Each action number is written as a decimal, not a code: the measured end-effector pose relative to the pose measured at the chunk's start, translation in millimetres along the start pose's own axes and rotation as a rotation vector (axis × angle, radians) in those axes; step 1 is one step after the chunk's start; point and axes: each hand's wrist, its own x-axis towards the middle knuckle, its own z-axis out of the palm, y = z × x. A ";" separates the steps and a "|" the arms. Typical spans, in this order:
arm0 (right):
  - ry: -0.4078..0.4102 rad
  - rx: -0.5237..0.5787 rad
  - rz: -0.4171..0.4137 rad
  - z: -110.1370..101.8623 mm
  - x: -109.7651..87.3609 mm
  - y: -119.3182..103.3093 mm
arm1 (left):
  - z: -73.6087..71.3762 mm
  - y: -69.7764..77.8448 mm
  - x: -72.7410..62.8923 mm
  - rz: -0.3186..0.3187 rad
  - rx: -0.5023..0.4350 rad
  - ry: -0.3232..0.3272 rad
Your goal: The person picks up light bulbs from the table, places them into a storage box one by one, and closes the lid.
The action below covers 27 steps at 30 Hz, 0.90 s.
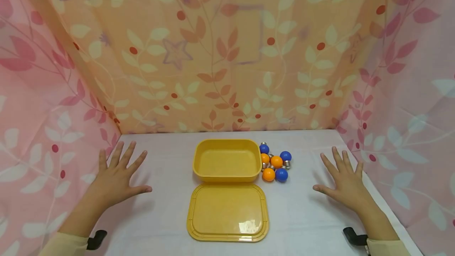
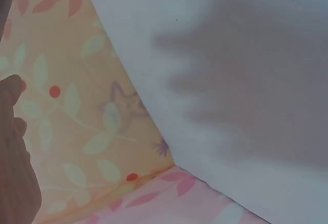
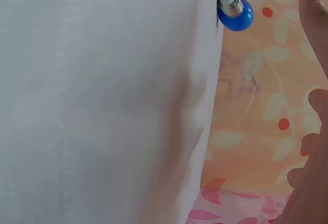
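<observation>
My left hand (image 1: 115, 179) hovers over the left side of the table with its fingers spread, holding nothing. Over the right side my right hand (image 1: 344, 183) is spread in the same way, also holding nothing. Between them a yellow rectangular box (image 1: 227, 179) stands uncovered. Its yellow lid (image 1: 227, 210) lies flat just in front of it. Close against the box's right side is a cluster of small light bulbs, some orange (image 1: 268, 174) and some blue (image 1: 281, 175), with silver screw bases. In the right wrist view, a blue bulb (image 3: 239, 16) shows at the table's edge.
A white cloth (image 1: 160, 216) covers the table. Patterned curtains enclose it: an orange one (image 1: 227, 90) at the back, pink ones at the left (image 1: 42, 110) and right (image 1: 408, 110). Each wrist has a black strap piece, seen on the left (image 1: 96, 240) and right (image 1: 354, 237).
</observation>
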 end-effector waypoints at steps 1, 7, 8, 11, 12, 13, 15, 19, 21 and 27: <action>0.002 0.005 0.003 -0.4 -0.9 -0.5 | 0.0 1.2 0.9 0.006 -0.008 0.003; 0.006 0.033 0.015 1.2 -3.5 -2.1 | 0.1 5.1 5.2 0.027 -0.029 0.025; 0.007 0.033 0.015 2.0 -2.8 -2.3 | 0.4 5.0 5.5 0.025 -0.030 0.027; 0.005 0.026 0.018 3.4 -0.3 -4.2 | 1.3 5.7 6.6 0.017 -0.039 0.029; 0.006 0.025 0.018 3.6 0.3 -5.0 | 1.4 6.3 6.9 0.015 -0.046 0.027; 0.010 0.023 0.018 3.6 1.1 -5.8 | 1.5 7.0 7.5 0.014 -0.057 0.028; 0.012 0.024 0.018 3.6 2.1 -7.5 | 2.2 8.6 8.9 0.011 -0.077 0.027; 0.027 0.038 0.012 3.4 2.9 -10.8 | 2.4 13.1 11.8 0.008 -0.123 0.026; 0.033 0.047 0.009 3.4 3.0 -12.3 | 2.5 15.5 13.4 0.004 -0.146 0.029; 0.048 0.086 0.011 4.9 3.5 -16.7 | 5.4 20.8 17.4 -0.002 -0.210 0.032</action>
